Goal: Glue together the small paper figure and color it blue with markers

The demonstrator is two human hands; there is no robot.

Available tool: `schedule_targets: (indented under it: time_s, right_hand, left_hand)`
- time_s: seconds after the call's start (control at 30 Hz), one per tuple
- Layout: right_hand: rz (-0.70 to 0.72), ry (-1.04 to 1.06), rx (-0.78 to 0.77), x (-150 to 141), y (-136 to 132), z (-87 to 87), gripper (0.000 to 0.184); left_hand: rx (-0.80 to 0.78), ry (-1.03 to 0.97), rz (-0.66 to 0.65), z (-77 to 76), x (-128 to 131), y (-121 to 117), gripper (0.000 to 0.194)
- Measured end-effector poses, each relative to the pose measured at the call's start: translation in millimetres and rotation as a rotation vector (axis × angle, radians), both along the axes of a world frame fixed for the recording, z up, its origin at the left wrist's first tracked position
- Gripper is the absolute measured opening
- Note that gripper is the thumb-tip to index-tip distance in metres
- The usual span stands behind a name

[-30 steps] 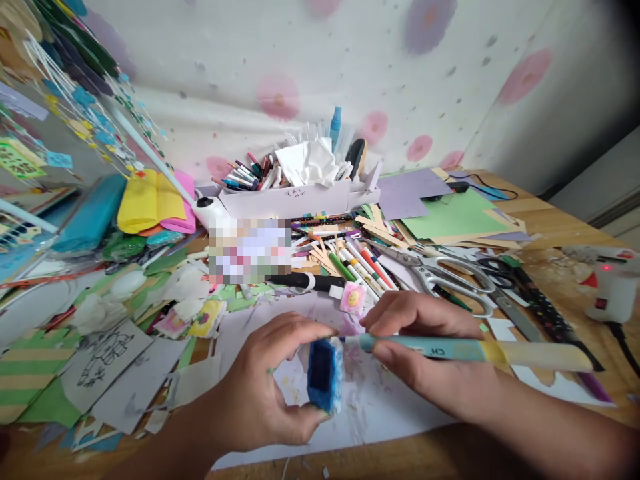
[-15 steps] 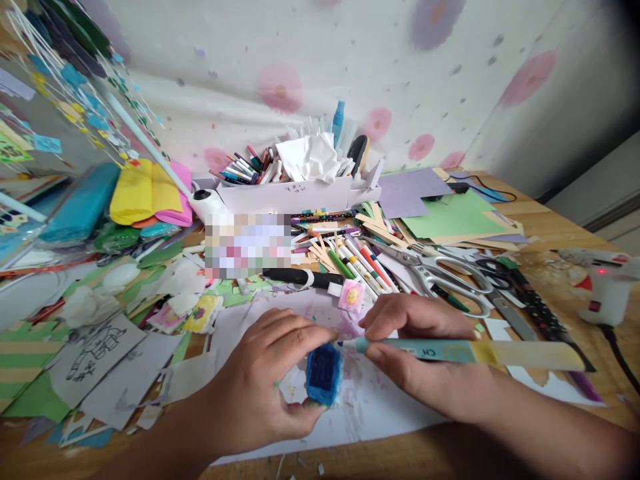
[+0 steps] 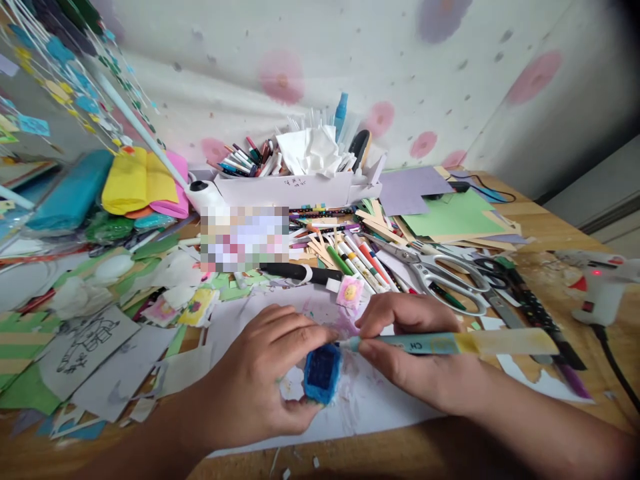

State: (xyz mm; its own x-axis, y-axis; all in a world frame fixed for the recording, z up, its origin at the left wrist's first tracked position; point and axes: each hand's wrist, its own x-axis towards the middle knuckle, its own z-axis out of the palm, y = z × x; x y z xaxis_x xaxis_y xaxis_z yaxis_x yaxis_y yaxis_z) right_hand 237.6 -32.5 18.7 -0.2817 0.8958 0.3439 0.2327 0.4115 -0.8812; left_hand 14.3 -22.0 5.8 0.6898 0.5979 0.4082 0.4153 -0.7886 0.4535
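Observation:
My left hand (image 3: 260,380) pinches a small blue-coloured block (image 3: 321,373) between thumb and fingers, just above a white sheet of paper (image 3: 370,407). My right hand (image 3: 415,360) grips a pale teal and yellow marker (image 3: 450,343), held level, with its tip touching the block's upper right edge. Both hands sit near the table's front edge, close together over the sheet.
A white box (image 3: 295,190) with pens and tissue stands at the back. Loose markers (image 3: 355,257), big scissors (image 3: 440,273), coloured paper sheets (image 3: 450,217) and paper scraps (image 3: 100,347) cover the wooden table. A glue gun (image 3: 600,287) lies at the right. Yellow and pink paper (image 3: 135,183) sits left.
The blue block has turned slightly in my left fingers and sits a bit lower. The marker tip stays on its upper edge. The camera has tilted down a little.

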Motion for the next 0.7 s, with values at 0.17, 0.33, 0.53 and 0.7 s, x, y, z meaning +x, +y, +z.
schedule_targets:
  time_s: [0.17,0.33,0.53,0.7]
  right_hand:
    - [0.026,-0.002,-0.037,1.2,0.9,0.2,0.013]
    - [-0.007,0.042,-0.094,1.7,1.2,1.0,0.013]
    - [-0.008,0.112,-0.151,3.3,-0.1,-2.8,0.011]
    - [0.028,0.222,-0.162,4.4,-1.8,-6.1,0.01]
  left_hand:
    - [-0.036,-0.005,-0.021,-3.9,-0.4,-0.2,0.057]
    - [-0.024,-0.004,-0.024,-1.7,-1.6,0.3,0.059]
    - [-0.006,-0.01,-0.002,1.0,-3.4,-0.2,0.06]
    - [-0.052,-0.053,-0.012,-2.7,-3.7,-0.1,0.061]
